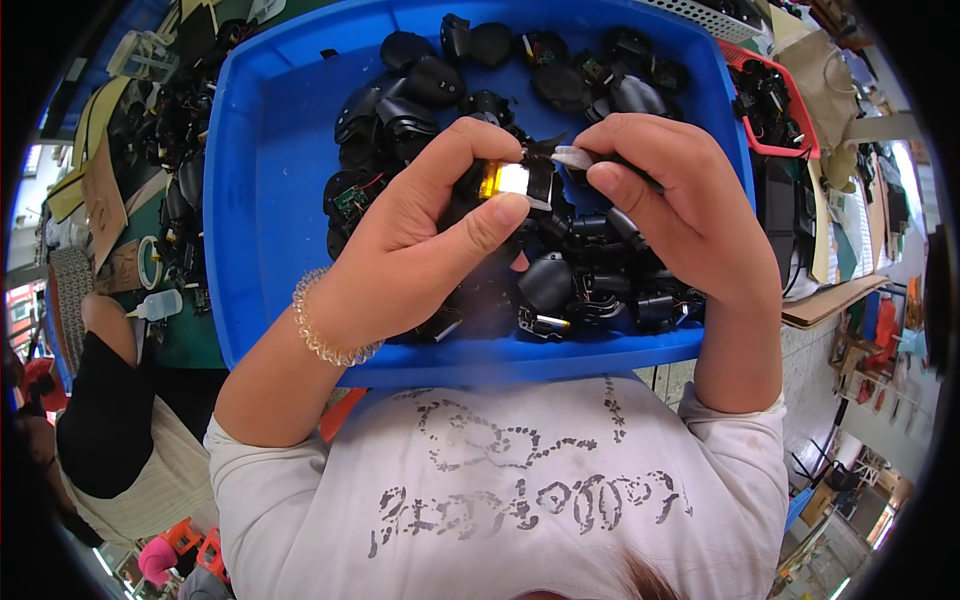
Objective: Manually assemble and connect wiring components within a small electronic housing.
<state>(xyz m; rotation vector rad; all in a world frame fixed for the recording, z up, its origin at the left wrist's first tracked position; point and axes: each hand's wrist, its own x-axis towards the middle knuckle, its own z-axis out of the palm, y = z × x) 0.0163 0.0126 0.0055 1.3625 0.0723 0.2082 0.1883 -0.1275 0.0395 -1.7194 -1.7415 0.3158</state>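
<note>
Over the blue bin [262, 180], my left hand [410, 225] pinches a small silver pouch battery [513, 180] with yellow tape at one end, between thumb and fingertips. A black part lies against the battery's right side. Close by on the right, my right hand [680, 190] is closed, its thumb and forefinger gripping a small greyish-white piece [572, 157] whose kind I cannot make out. Dark thin material shows between the two hands; whether it joins the pieces is unclear. Below them lie several black plastic housings [548, 283], some with circuit boards and wires exposed.
A red basket [812, 140] with black parts stands right of the bin. More black parts [180, 200] are heaped on the green table to the left, near a small squeeze bottle [158, 305] and a tape roll [149, 262]. Another person's arm [108, 325] is at the left.
</note>
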